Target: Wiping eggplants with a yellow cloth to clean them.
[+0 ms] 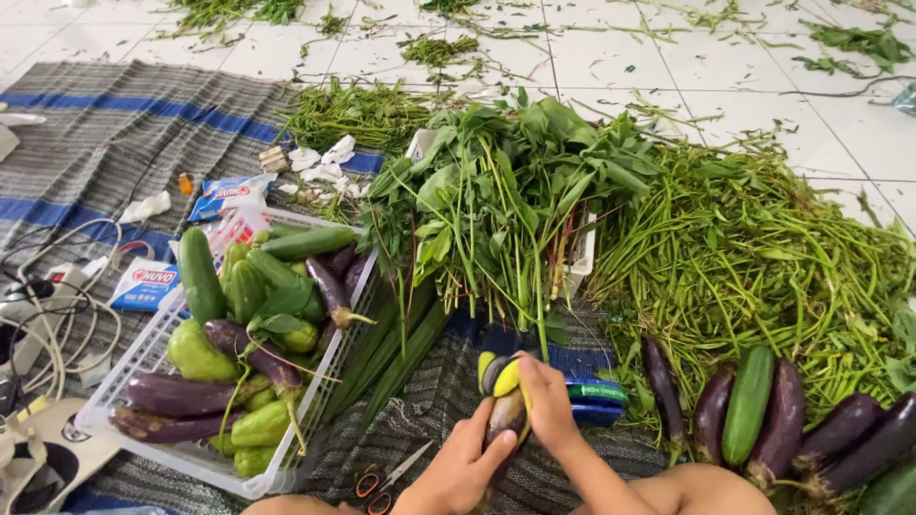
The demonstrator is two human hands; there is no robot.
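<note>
My left hand (458, 470) grips the lower end of a purple eggplant (506, 417) held upright over the striped mat. My right hand (547, 401) is closed on a yellow and black peeler (500, 374) pressed against the eggplant's top. A white plastic basket (143, 355) at the left holds several eggplants, cucumbers and green chayote. Small scissors (386, 479) with orange handles lie on the mat just left of my left hand.
A heap of leafy greens (506, 181) and long green stalks (754, 248) fills the middle and right. More eggplants and a cucumber (749, 405) lie at the lower right. White cables and a power strip (38, 315) sit at the far left, on a striped mat (105, 133).
</note>
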